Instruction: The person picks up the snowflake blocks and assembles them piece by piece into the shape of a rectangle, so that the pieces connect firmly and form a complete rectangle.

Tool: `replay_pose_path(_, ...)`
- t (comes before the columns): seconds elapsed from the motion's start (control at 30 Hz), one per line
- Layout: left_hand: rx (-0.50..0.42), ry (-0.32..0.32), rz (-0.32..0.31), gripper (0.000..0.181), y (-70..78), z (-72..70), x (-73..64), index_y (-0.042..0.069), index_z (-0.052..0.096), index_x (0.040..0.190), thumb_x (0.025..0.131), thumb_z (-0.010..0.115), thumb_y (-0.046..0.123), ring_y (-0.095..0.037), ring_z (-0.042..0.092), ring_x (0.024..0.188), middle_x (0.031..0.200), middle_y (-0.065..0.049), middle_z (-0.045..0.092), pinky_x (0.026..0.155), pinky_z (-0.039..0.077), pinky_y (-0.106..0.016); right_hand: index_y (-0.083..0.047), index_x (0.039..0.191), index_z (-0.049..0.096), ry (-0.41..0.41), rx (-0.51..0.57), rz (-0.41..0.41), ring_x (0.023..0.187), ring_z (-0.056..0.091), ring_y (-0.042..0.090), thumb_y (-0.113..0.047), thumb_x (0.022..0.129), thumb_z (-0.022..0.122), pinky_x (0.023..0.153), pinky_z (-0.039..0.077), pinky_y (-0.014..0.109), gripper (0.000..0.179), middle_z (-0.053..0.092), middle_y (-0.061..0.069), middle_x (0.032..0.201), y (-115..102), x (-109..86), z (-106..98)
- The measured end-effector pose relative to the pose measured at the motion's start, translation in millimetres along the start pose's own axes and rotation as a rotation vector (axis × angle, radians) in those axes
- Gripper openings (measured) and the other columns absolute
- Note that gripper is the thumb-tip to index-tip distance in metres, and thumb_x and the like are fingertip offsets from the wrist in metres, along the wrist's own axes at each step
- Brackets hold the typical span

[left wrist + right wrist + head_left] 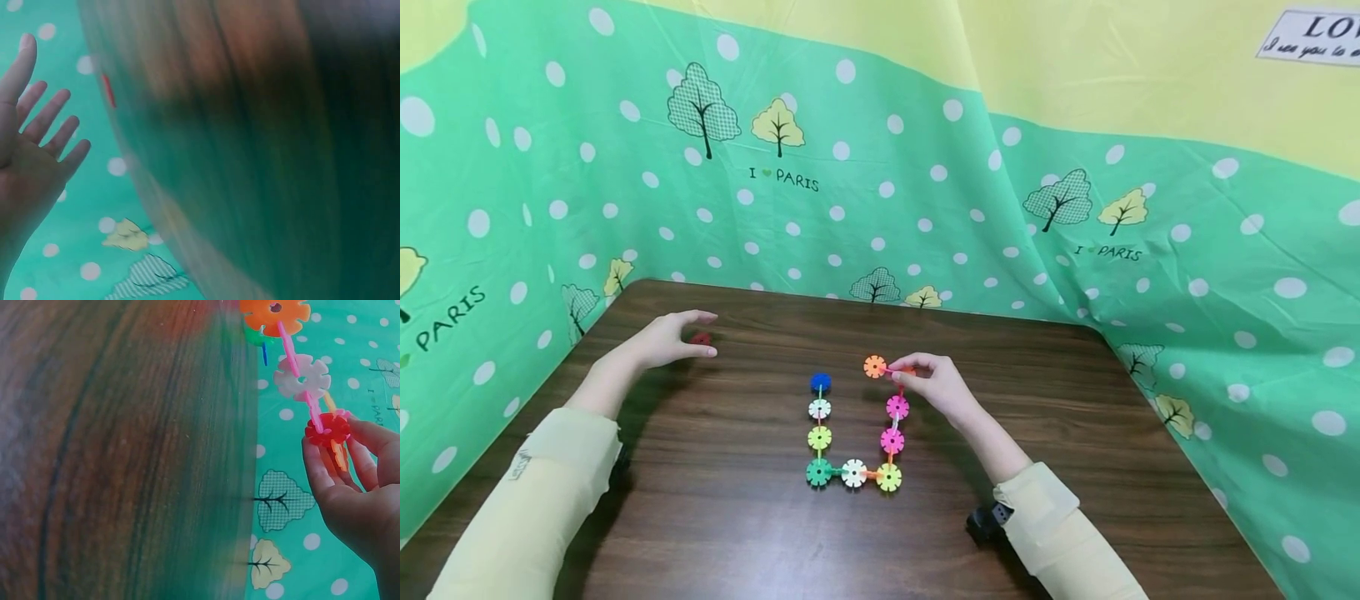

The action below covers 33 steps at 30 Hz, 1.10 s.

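A chain of slotted plastic snowflake discs lies on the table in a U shape, with a blue disc (821, 382) ending its left side. At the upper right corner my right hand (934, 385) pinches a red snowflake disc (329, 429) between thumb and fingers. An orange disc (874, 367) sticks out leftward from there, joined by a pink piece. Over the table's far left part, my left hand (662, 340) has its thumb and fingers spread apart. A loose red disc (701, 339) lies by that hand, apart from its fingers in the left wrist view.
The dark wooden table (715, 533) reaches back to a green and yellow dotted cloth (895, 225) hanging behind and beside it. A small black device (988, 522) is worn at the right wrist, close above the tabletop.
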State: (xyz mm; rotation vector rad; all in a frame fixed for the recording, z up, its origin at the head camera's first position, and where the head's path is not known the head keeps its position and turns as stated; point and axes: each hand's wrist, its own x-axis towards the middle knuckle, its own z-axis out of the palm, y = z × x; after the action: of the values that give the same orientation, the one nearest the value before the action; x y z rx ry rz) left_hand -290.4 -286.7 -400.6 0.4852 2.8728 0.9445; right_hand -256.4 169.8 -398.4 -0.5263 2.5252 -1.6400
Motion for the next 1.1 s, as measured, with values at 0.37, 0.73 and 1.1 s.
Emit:
replay_pose_path(0.37, 0.106, -0.057, -0.021, 0.071, -27.3, -3.2, 2.0, -0.004, 0.043, 0.135, 0.082, 0.073, 0.031, -0.049, 0.036, 0.126, 0.135, -0.031, 0.044, 0.1, 0.031, -0.061, -0.001, 0.106, 0.069, -0.033, 0.02, 0.013, 0.094, 0.065, 0.035, -0.013, 0.087, 0.069, 0.079, 0.054, 0.032, 0.023, 0.07, 0.018, 0.1, -3, -0.5, 0)
replay_pose_path(0.73, 0.104, 0.02, -0.026, 0.046, -33.6, -1.4, 2.6, -0.002, 0.057, 0.124, 0.081, 0.072, 0.005, -0.044, 0.05, 0.115, 0.121, -0.027, 0.058, 0.097, 0.037, -0.059, -0.004, 0.103, 0.07, -0.021, 0.004, 0.009, 0.091, 0.066, 0.031, -0.015, 0.086, 0.07, 0.075, 0.053, 0.027, 0.02, 0.071, 0.014, 0.097, -3, 0.8, 0)
replay_pose_path(1.1, 0.065, 0.046, -0.013, 0.029, -31.6, 0.6, 4.9, -0.002, 0.067, 0.108, 0.08, 0.071, 0.0, -0.036, 0.062, 0.096, 0.104, -0.02, 0.068, 0.085, 0.048, -0.05, -0.006, 0.103, 0.071, -0.016, -0.014, 0.005, 0.092, 0.065, 0.037, -0.016, 0.086, 0.07, 0.073, 0.052, 0.025, 0.019, 0.071, 0.011, 0.096, -2, 0.3, 1)
